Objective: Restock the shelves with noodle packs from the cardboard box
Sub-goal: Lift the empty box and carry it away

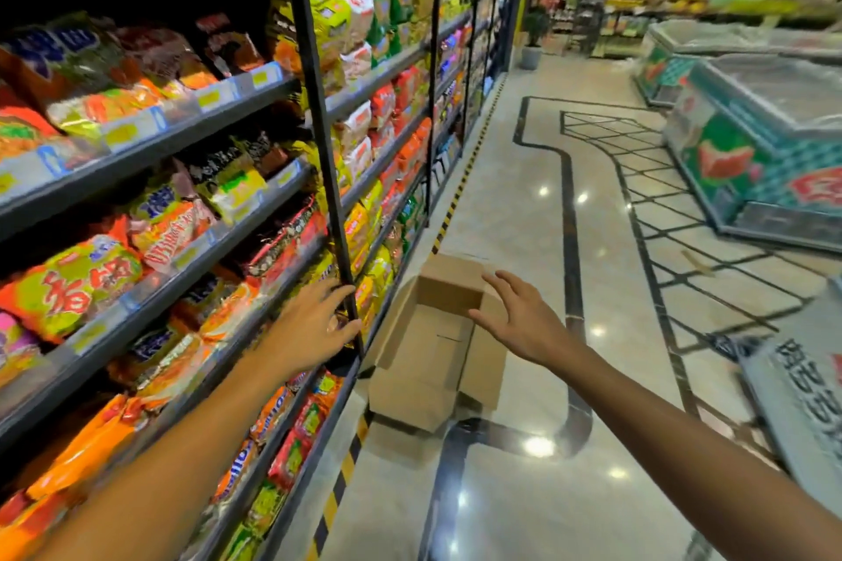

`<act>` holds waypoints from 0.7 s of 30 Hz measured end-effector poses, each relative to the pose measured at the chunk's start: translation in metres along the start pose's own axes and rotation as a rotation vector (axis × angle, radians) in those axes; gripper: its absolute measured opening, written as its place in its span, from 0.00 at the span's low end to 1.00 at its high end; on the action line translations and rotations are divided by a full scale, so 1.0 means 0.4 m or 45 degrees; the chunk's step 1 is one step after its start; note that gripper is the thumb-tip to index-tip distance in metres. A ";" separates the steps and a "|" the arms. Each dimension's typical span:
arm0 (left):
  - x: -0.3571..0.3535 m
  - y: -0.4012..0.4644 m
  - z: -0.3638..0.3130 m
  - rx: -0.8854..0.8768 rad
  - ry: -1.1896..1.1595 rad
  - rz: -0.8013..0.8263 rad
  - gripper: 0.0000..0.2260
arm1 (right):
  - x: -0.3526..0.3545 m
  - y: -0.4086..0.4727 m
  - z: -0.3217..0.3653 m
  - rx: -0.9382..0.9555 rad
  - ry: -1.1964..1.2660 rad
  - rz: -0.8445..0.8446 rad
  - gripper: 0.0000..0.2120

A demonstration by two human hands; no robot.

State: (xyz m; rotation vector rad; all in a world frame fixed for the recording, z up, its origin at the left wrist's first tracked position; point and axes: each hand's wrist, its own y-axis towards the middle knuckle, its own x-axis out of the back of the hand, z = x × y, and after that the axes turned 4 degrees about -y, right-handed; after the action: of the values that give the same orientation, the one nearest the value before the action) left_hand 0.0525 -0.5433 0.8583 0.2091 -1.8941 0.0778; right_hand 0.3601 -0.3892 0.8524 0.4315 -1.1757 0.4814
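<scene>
The box [437,346] sits open on the floor [515,219] just right of the shelves [255,196], its inside showing bare cardboard. Packs [73,282] crowd every shelf on the left. The left hand [314,328] reaches to the black upright [319,114], fingers spread, holding nothing. The right hand [519,319] hovers over the box, open and empty. Freezers [747,141] stand far right.

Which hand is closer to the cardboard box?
Right. The right hand reaches out over the open cardboard box; the left hand is off beside it, at the shelf post.
</scene>
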 end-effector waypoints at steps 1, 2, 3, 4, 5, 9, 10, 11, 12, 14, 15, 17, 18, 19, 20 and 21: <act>-0.022 0.021 -0.006 -0.003 -0.019 0.016 0.38 | -0.004 0.005 -0.025 -0.022 0.003 -0.009 0.36; -0.045 0.043 -0.009 0.002 -0.048 0.040 0.37 | -0.008 0.012 -0.051 -0.045 0.003 -0.023 0.36; -0.068 0.067 -0.012 -0.002 -0.067 0.057 0.36 | -0.011 0.021 -0.080 -0.073 0.002 -0.032 0.36; -0.090 0.092 -0.012 -0.008 -0.075 0.070 0.37 | -0.016 0.033 -0.111 -0.099 0.000 -0.038 0.37; -0.108 0.117 -0.015 -0.012 -0.073 0.082 0.36 | -0.024 0.046 -0.140 -0.122 0.004 -0.038 0.37; -0.174 0.230 -0.021 0.012 -0.033 0.101 0.35 | -0.065 0.111 -0.243 -0.163 0.067 -0.014 0.37; -0.189 0.257 -0.022 0.026 -0.032 0.104 0.35 | -0.074 0.128 -0.262 -0.163 0.090 -0.001 0.37; -0.205 0.282 -0.025 0.041 -0.036 0.110 0.34 | -0.084 0.146 -0.280 -0.158 0.113 0.013 0.36; -0.224 0.308 -0.023 0.057 -0.042 0.117 0.34 | -0.095 0.166 -0.300 -0.151 0.131 0.025 0.36; -0.264 0.355 -0.016 0.085 -0.058 0.145 0.34 | -0.120 0.206 -0.338 -0.163 0.149 0.056 0.37; -0.282 0.379 -0.009 0.100 -0.073 0.172 0.34 | -0.134 0.227 -0.358 -0.188 0.151 0.077 0.38; -0.319 0.425 0.013 0.122 -0.100 0.221 0.33 | -0.163 0.266 -0.389 -0.244 0.144 0.136 0.40; -0.337 0.449 0.026 0.133 -0.110 0.230 0.32 | -0.177 0.288 -0.402 -0.262 0.147 0.165 0.40; -0.355 0.474 0.041 0.142 -0.123 0.235 0.30 | -0.191 0.312 -0.413 -0.274 0.153 0.184 0.39; -0.370 0.502 0.058 0.149 -0.138 0.237 0.30 | -0.205 0.340 -0.422 -0.284 0.154 0.190 0.39; -0.384 0.533 0.078 0.153 -0.149 0.247 0.30 | -0.219 0.369 -0.430 -0.299 0.150 0.192 0.39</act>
State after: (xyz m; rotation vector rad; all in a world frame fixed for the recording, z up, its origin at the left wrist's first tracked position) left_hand 0.0328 -0.3225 0.7137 0.1124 -2.0240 0.3177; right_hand 0.3808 -0.1840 0.7241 0.1111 -1.1389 0.4853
